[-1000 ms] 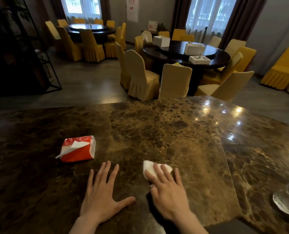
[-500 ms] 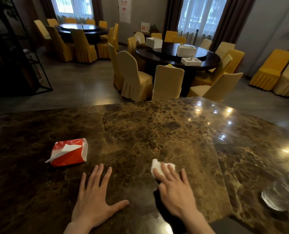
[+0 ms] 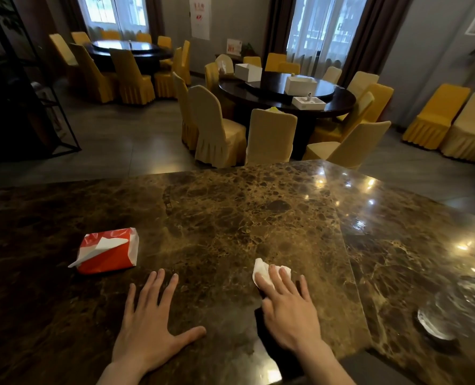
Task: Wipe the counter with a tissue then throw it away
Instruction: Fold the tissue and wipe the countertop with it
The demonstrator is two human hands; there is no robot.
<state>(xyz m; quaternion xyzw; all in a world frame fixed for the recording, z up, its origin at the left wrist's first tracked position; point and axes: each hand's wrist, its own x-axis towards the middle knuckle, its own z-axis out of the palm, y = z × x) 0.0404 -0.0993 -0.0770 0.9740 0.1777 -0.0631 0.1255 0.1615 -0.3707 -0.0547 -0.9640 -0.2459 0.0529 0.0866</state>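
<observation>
A white crumpled tissue lies on the brown marble counter, pinned under the fingers of my right hand, which presses flat on it. Only the tissue's far edge shows past the fingertips. My left hand rests flat on the counter, fingers spread, holding nothing. A red tissue pack with a white sheet sticking out lies just beyond my left hand, to its left.
A glass ashtray sits on the counter at the far right. Past the counter's far edge stand round dark dining tables with yellow-covered chairs. A black metal rack is at the left.
My right hand has slid the tissue a little to the right across the counter. My left hand stays flat in place.
</observation>
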